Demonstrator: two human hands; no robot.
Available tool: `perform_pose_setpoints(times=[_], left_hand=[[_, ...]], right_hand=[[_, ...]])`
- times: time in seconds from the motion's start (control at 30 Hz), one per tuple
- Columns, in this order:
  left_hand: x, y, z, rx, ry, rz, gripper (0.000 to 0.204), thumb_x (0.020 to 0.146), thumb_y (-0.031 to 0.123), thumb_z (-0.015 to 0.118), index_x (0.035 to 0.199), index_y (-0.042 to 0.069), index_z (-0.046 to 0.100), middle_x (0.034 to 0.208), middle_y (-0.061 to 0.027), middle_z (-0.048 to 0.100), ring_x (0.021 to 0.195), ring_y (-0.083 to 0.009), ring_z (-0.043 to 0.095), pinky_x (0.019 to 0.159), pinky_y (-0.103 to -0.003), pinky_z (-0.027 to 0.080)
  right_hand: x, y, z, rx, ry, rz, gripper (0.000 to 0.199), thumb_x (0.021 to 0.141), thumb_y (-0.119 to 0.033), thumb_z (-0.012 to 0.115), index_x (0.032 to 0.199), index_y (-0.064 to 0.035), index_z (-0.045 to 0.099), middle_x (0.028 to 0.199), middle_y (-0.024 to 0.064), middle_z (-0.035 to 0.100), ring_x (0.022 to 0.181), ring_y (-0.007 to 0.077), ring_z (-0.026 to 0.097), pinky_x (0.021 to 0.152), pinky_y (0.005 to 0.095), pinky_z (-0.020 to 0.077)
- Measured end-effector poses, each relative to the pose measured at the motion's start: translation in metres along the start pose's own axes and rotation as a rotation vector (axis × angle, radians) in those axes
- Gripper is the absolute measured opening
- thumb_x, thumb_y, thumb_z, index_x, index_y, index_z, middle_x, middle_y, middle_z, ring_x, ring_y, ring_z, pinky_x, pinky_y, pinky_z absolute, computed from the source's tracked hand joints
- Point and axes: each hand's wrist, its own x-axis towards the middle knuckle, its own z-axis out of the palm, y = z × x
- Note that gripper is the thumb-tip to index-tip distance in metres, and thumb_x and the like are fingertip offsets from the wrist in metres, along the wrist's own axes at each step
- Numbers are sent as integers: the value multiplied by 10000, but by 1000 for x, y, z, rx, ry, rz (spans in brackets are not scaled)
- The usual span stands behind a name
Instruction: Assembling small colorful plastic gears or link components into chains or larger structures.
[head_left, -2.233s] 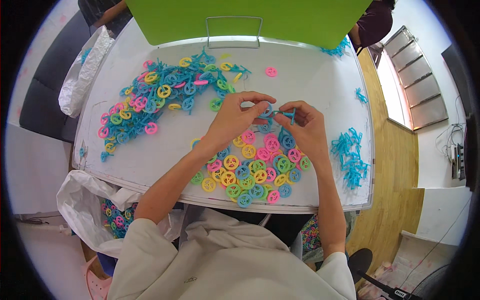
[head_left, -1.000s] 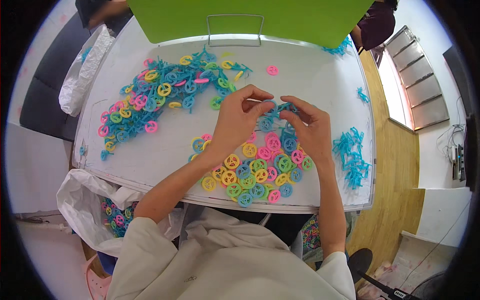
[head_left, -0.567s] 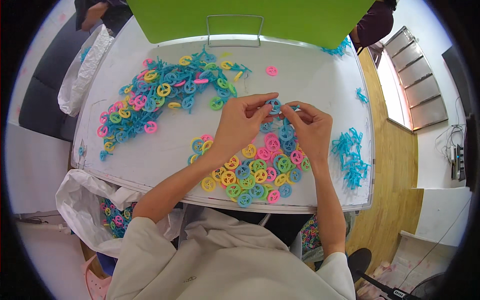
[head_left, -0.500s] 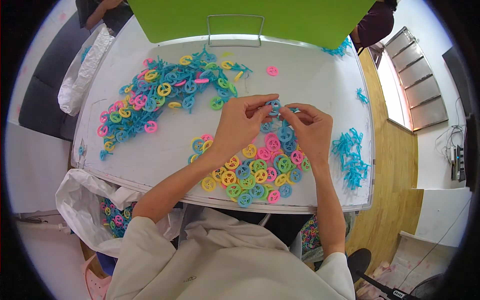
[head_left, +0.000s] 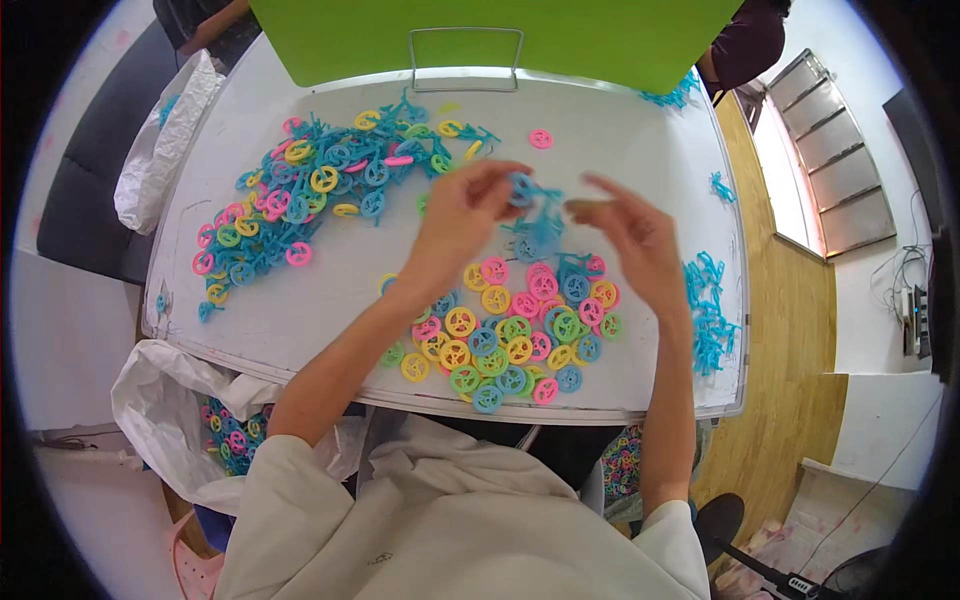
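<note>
In front of me, over the white table, my left hand (head_left: 465,210) pinches a small blue plastic wheel (head_left: 521,189) with a blue stem-like part joined to it, smeared by motion. To its right is my right hand (head_left: 637,240), apart from that wheel, with fingers spread and nothing seen in them. Several more blue plastic parts (head_left: 530,247) lie between and below the hands. Closer to me spreads a loose pile of pink, yellow, green and blue wheels (head_left: 515,350). A heap of blue stems with wheels fitted on them (head_left: 290,190) lies at the left.
Bare blue frame parts (head_left: 712,315) lie along the table's right edge. A green board with a wire handle (head_left: 465,60) stands across the far side. White bags (head_left: 165,390) hang at the left, one holding wheeled pieces. Other people (head_left: 750,45) sit beyond the table.
My hands have come apart: the right has let go of the blue wheel and moved right and down. My left hand, still pinching it, has shifted slightly left.
</note>
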Motion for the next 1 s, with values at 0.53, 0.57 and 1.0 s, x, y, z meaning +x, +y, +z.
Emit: perform_pose_setpoints(times=[0.53, 0.57, 1.0], left_hand=[[15, 12, -27, 897, 121, 661, 122, 789, 10, 586, 894, 33, 643, 862, -111, 641, 793, -285, 596, 719, -341, 477], [9, 10, -18, 897, 118, 660, 122, 789, 10, 586, 894, 33, 643, 862, -111, 641, 793, -285, 596, 719, -341, 477], [-11, -31, 7, 1053, -177, 342, 236, 727, 179, 748, 894, 84, 612, 897, -89, 552, 838, -283, 577, 709, -389, 475]], right_hand=[[3, 21, 16, -677, 94, -281, 204, 806, -112, 678, 1002, -57, 687, 974, 72, 677, 859, 227, 638, 752, 344, 493], [3, 26, 28, -732, 52, -324, 206, 795, -105, 680, 994, -54, 687, 988, 91, 667, 874, 254, 633, 766, 358, 492], [8, 36, 18, -394, 191, 123, 222, 923, -127, 550, 1109, -51, 644, 891, 64, 623, 795, 154, 619, 714, 277, 502]])
